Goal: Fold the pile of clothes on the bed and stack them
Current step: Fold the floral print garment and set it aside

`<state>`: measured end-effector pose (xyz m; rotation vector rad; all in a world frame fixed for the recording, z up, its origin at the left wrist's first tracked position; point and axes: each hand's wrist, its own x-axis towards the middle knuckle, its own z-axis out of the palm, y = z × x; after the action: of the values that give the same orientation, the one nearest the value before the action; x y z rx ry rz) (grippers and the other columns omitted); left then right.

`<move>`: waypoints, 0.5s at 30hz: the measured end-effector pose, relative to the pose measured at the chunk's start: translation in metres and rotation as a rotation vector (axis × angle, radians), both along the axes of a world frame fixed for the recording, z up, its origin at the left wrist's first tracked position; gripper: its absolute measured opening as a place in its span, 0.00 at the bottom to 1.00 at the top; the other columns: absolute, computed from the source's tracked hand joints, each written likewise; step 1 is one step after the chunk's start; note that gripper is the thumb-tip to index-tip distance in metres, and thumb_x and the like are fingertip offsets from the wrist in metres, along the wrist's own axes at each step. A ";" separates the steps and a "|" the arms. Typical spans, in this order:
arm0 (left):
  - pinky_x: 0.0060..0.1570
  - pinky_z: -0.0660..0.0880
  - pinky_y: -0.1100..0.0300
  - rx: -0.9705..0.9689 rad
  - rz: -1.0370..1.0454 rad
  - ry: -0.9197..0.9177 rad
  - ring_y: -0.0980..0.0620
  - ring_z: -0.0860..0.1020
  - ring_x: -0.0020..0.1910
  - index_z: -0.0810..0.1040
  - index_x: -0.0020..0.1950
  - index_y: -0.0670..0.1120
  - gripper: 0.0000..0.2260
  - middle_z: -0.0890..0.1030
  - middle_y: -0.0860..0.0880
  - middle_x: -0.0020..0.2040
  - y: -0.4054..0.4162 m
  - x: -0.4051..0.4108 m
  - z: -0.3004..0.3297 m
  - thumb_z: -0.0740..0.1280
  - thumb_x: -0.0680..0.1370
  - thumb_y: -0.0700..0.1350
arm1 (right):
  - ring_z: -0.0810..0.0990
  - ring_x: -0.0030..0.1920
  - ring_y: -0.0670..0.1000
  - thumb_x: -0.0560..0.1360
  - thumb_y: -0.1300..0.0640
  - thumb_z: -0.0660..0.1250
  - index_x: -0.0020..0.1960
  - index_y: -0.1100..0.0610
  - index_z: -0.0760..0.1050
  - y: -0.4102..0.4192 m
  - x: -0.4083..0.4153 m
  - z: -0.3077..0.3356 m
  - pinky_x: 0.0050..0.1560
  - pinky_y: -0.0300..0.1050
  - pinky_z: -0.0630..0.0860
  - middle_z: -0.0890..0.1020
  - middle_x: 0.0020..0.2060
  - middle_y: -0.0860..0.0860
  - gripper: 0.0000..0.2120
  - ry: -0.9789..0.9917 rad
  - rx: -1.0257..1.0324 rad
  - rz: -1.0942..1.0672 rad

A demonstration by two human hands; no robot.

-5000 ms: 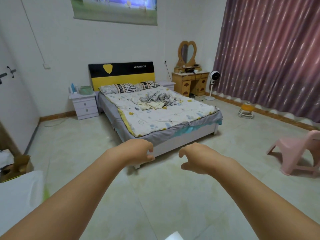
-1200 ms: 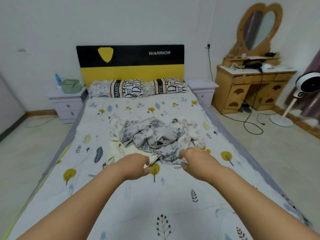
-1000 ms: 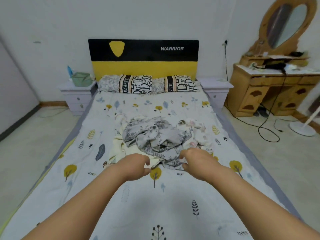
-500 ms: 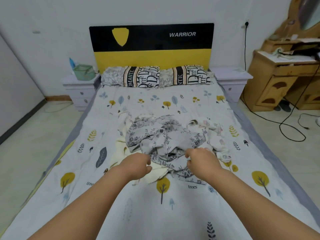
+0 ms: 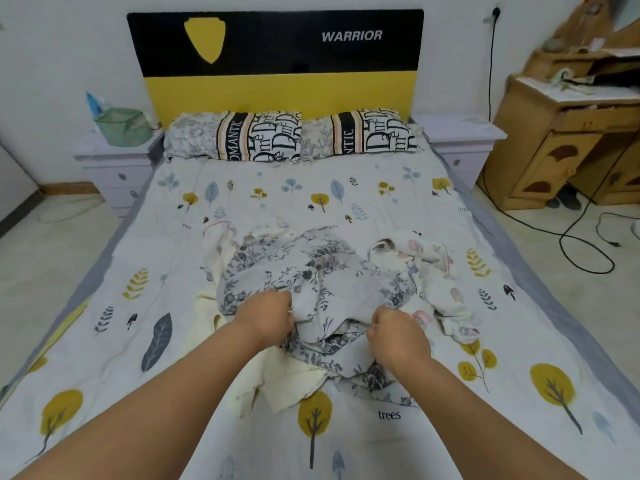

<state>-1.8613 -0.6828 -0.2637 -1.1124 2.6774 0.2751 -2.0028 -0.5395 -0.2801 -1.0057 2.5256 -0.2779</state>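
a: where's the pile (image 5: 322, 306)?
b: middle of the bed (image 5: 381, 188), heaped loose. a grey floral piece (image 5: 332, 285) on top, a cream one (image 5: 287, 375) under it poking out toward the foot, and a pale printed one (image 5: 436, 271) bunched up just to the right.

a: and the hands?
b: both in the grey piece. the left hand (image 5: 266, 315) has its fingers curled into a bunch of cloth at the near left edge; the right hand (image 5: 398, 336) is pinching a fold on the near right side. they're apart, with a hump of fabric between them.

a: how's it going to handle, do you reckon?
b: looks thin and soft, so light and floppy, no shape of its own. i'd guess it drags the neighbours along if lifted fast, since the layers overlap.

a: where would you take it?
b: at a hem or the shoulders, not mid-cloth. i can't tell from here which edge they've got; it's too crumpled. nothing's folded yet.
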 end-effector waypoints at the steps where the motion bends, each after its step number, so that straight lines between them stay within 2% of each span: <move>1: 0.51 0.72 0.54 -0.014 0.006 0.021 0.43 0.75 0.56 0.72 0.62 0.43 0.14 0.75 0.43 0.59 -0.007 -0.010 -0.005 0.57 0.79 0.46 | 0.75 0.57 0.57 0.78 0.60 0.55 0.62 0.59 0.70 -0.007 -0.008 -0.008 0.47 0.42 0.69 0.76 0.57 0.57 0.14 -0.013 -0.012 -0.030; 6: 0.52 0.71 0.51 -0.100 0.060 0.108 0.42 0.71 0.58 0.70 0.63 0.42 0.15 0.73 0.41 0.59 -0.047 -0.055 -0.029 0.56 0.80 0.46 | 0.72 0.58 0.61 0.79 0.58 0.54 0.65 0.61 0.65 -0.038 -0.043 -0.051 0.48 0.47 0.68 0.70 0.62 0.60 0.16 -0.067 -0.064 -0.181; 11: 0.61 0.67 0.50 -0.161 0.128 0.140 0.41 0.68 0.64 0.65 0.67 0.41 0.18 0.69 0.40 0.65 -0.078 -0.101 -0.069 0.56 0.80 0.48 | 0.69 0.61 0.62 0.80 0.54 0.53 0.69 0.59 0.61 -0.055 -0.071 -0.094 0.53 0.50 0.68 0.67 0.63 0.60 0.19 -0.068 -0.087 -0.281; 15: 0.72 0.53 0.45 -0.154 0.161 0.105 0.41 0.52 0.75 0.55 0.74 0.43 0.24 0.54 0.40 0.76 -0.097 -0.131 -0.104 0.52 0.81 0.52 | 0.66 0.64 0.63 0.80 0.49 0.52 0.73 0.59 0.53 -0.072 -0.092 -0.124 0.59 0.52 0.66 0.64 0.66 0.64 0.26 -0.123 -0.125 -0.350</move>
<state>-1.9921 -0.7802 -0.3681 -1.4000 2.7426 0.1612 -2.0945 -0.6114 -0.4044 -0.5626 2.5843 -0.5851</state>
